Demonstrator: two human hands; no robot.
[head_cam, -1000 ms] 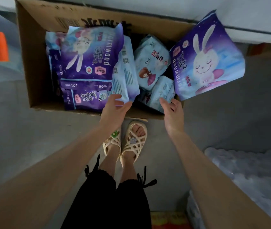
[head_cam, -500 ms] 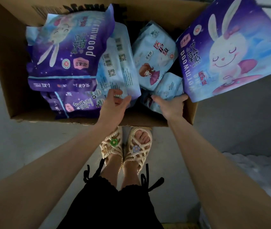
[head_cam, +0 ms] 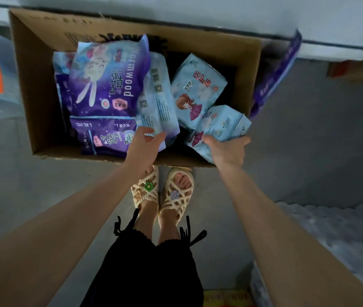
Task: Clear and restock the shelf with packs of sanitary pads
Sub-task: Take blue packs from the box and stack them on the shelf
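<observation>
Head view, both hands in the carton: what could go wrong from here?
The right hand grips the small pale blue pack only by its near end; it may slip, or drag the girl-print pack beside it. The purple pack at the right wall of the carton looks blurred and on edge; it could drop to the floor. The left hand is open at the barcode-side pack, so that leaning stack could topple.

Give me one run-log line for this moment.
place: cardboard box of pad packs | left grip: fingers spread at barcode-side pack | right grip: holds small pale-blue pack
</observation>
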